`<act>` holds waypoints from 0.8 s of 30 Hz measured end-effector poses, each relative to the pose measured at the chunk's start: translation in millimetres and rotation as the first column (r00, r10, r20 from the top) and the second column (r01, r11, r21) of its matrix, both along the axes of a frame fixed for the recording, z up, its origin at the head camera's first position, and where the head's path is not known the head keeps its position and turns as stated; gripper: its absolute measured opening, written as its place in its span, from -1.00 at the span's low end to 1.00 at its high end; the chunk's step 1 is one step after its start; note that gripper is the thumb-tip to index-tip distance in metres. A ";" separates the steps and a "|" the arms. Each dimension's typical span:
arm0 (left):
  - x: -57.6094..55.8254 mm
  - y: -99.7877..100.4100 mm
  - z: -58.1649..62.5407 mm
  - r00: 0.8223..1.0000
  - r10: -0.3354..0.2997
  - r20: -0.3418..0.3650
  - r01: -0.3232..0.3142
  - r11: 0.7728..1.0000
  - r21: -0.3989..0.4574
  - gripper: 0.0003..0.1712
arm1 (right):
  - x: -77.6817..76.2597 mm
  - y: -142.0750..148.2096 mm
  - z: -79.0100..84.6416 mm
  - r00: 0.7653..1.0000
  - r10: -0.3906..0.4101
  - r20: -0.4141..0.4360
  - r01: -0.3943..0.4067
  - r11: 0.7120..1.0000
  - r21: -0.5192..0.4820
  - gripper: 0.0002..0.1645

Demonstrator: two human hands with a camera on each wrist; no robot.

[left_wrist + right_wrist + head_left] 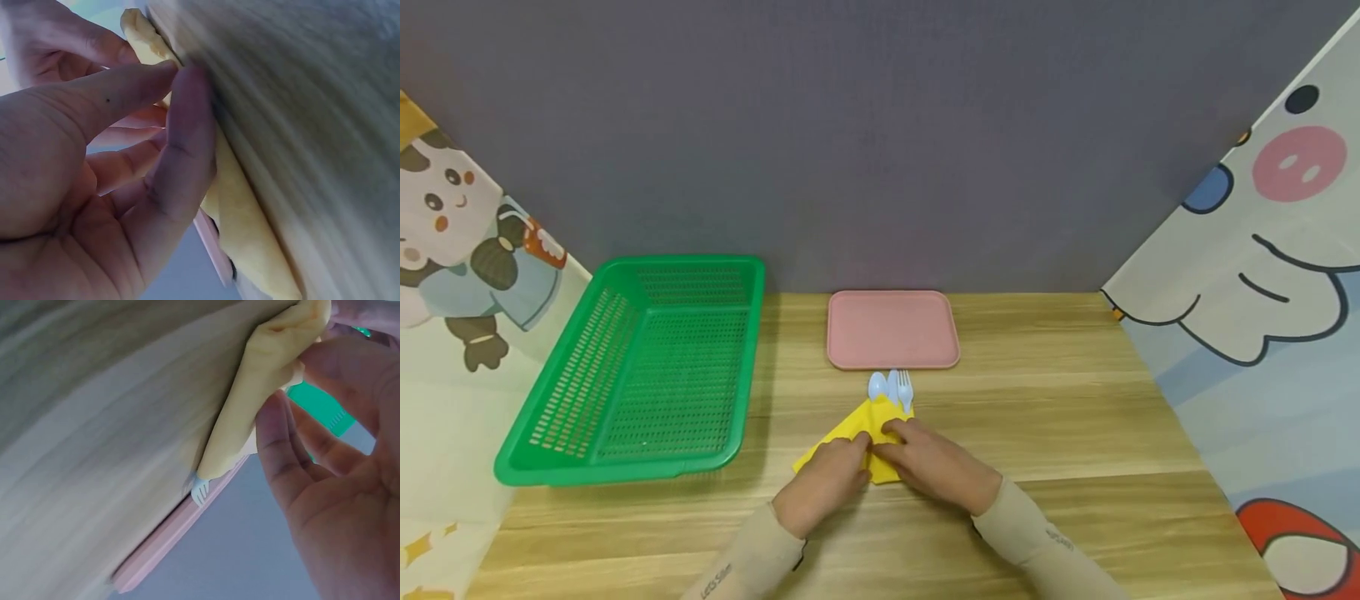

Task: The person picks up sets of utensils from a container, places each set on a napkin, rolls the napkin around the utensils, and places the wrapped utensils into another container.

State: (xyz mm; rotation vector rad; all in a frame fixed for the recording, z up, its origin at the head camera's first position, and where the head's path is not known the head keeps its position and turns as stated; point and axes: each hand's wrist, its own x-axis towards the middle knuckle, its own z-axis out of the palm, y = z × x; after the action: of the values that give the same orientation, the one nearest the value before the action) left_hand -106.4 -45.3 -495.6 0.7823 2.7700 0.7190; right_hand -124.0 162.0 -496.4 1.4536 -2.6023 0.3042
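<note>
Against right hand, yellow cloth, folded

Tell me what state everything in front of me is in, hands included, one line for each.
Yellow cloth: folded, covering the lower parts of the cutlery.
Spoon: bowl exposed, the rest covered.
Knife: upper end exposed, the rest covered.
Fork: tines exposed, lower end covered.
Pink tray: lying flat.
Green basket: upright, open-topped.
Left hand: pinching the cloth.
Right hand: pinching the cloth.
</note>
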 end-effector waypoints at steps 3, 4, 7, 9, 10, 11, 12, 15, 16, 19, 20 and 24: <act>1.5 -1.8 2.6 1.000 0.019 0.012 -0.019 1.000 -0.006 -0.71 | 0.5 -0.7 1.5 1.000 -0.002 -0.002 0.002 1.000 0.031 -0.64; 2.1 -3.1 3.7 0.999 0.029 0.018 -0.029 0.999 -0.015 -0.70 | 0.6 -1.2 1.6 1.000 -0.004 -0.002 0.004 0.999 0.047 -0.63; 4.2 -10.2 7.0 0.996 0.084 0.030 -0.082 0.995 -0.063 -0.64 | 1.2 -2.9 2.4 1.000 -0.016 -0.001 0.016 0.995 0.094 -0.62; 5.3 -16.6 9.2 0.991 0.135 0.003 -0.133 0.985 -0.111 -0.58 | 1.7 -4.1 3.6 1.000 -0.018 -0.015 0.020 0.993 0.119 -0.62; 5.9 -20.8 9.8 0.987 0.160 -0.018 -0.161 0.977 -0.138 -0.56 | 1.6 -5.3 3.9 1.000 -0.017 -0.022 0.020 0.992 0.126 -0.63; 6.4 -24.9 10.3 0.983 0.183 -0.033 -0.186 0.970 -0.160 -0.55 | 1.4 -6.4 4.3 0.999 -0.016 -0.028 0.020 0.991 0.131 -0.64; 6.9 -28.5 10.7 0.979 0.201 -0.042 -0.206 0.963 -0.177 -0.54 | 1.4 -7.3 4.6 0.999 -0.014 -0.033 0.018 0.991 0.134 -0.65; 8.2 -37.2 11.1 0.973 0.231 -0.026 -0.232 0.954 -0.191 -0.52 | 1.4 -8.0 5.3 0.999 -0.018 -0.036 0.023 0.989 0.149 -0.66; 8.5 -39.2 10.7 0.972 0.235 -0.005 -0.232 0.955 -0.183 -0.52 | 1.7 -7.7 5.3 0.999 -0.023 -0.029 0.027 0.988 0.154 -0.67; 8.8 -43.2 10.1 0.967 0.249 0.057 -0.239 0.961 -0.139 -0.57 | 2.2 -6.5 4.7 0.999 -0.035 -0.006 0.035 0.987 0.159 -0.67; 8.7 -44.3 9.5 0.964 0.256 0.074 -0.246 0.961 -0.127 -0.60 | 2.5 -6.3 4.7 0.999 -0.034 -0.001 0.034 0.987 0.154 -0.68; 7.8 -49.2 7.8 0.955 0.272 0.117 -0.264 0.961 -0.084 -0.60 | 2.8 -6.3 3.3 0.999 -0.030 0.025 0.027 0.991 0.134 -0.68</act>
State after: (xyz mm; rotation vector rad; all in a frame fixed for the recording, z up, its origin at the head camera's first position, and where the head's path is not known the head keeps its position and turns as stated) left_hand -98.6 -94.5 -487.8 0.3360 2.7943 0.6888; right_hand -121.3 155.8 -493.1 1.4609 -2.7093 0.1497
